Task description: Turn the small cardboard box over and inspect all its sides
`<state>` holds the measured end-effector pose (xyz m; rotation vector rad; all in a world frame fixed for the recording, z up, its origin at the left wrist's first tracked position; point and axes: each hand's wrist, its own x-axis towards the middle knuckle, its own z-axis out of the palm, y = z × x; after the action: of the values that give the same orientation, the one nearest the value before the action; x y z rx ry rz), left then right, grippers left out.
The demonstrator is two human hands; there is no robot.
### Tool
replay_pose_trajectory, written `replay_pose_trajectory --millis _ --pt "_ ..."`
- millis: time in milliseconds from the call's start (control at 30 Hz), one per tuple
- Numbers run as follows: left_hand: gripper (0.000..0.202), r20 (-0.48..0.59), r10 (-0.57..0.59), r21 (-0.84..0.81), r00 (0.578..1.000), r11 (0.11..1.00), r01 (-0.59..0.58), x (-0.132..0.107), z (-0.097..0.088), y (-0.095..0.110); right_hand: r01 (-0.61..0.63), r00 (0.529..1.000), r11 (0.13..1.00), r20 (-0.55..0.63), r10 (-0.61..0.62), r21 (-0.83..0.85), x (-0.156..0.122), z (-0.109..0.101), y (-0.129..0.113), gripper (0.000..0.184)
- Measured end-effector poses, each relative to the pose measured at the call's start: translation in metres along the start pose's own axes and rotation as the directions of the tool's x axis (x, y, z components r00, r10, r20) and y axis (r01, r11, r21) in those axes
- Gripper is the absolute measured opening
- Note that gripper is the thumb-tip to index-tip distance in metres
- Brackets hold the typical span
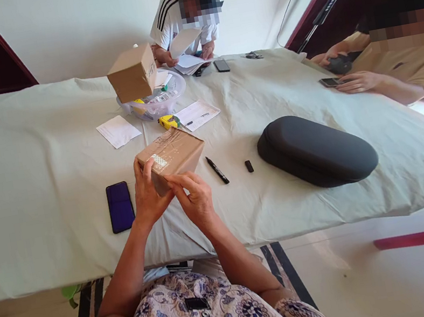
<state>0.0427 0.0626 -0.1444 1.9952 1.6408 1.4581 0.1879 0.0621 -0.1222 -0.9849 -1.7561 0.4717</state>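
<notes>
Left hand (151, 196) wrapped round the left end of a taped carton (181, 150), held over the cloth-covered table (246, 212). Right hand (197, 196): fingers bunched narrow at carton's near edge; whether they pinch it, cannot tell. Table's near edge lies bodyward of both wrists, forearms crossing it. Phone (120, 207) just left of grip; marker (217, 170) near, right; dark case (317, 148) farther right, small black cap (249, 166) between. Beyond grip: translucent basin (180, 94) holding clear plastic packets (162, 96), second carton (130, 80) perched over its left side.
</notes>
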Motion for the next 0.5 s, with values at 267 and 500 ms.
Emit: replay_pose_trajectory --millis 267,500 --pt "0.094 0.132 0.09 -0.151 0.987 0.986 -0.07 0.005 -0.01 -0.034 -0.187 0.981 0.98 -0.036 0.189 0.063 0.014 -0.015 0.02 0.031" --pt "0.096 0.196 0.096 -0.266 0.976 0.963 -0.041 0.011 -0.018 -0.045 -0.306 0.926 0.948 -0.203 0.319 0.089 0.023 -0.04 0.04 0.036"
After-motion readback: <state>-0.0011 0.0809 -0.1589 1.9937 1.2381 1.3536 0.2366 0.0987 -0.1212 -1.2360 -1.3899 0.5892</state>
